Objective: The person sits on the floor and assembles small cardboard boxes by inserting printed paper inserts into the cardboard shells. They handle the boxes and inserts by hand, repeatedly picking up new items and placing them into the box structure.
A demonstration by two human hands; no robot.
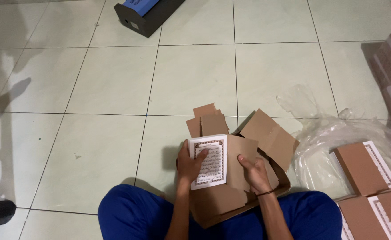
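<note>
Now my left hand [191,165] grips a white printed book block [209,162], right hand [254,173] fingers pinching its brown cardboard cover [240,171], above the floor [115,89]

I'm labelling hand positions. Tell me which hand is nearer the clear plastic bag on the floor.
Right. The right hand grips the brown cardboard sheet on the side facing the plastic bag. The left hand holds the white printed page, farther from it.

White page [209,163], ornate border; brown cardboard [242,160]; blue trousers [133,213]; pale-green tiles [115,80].
</note>
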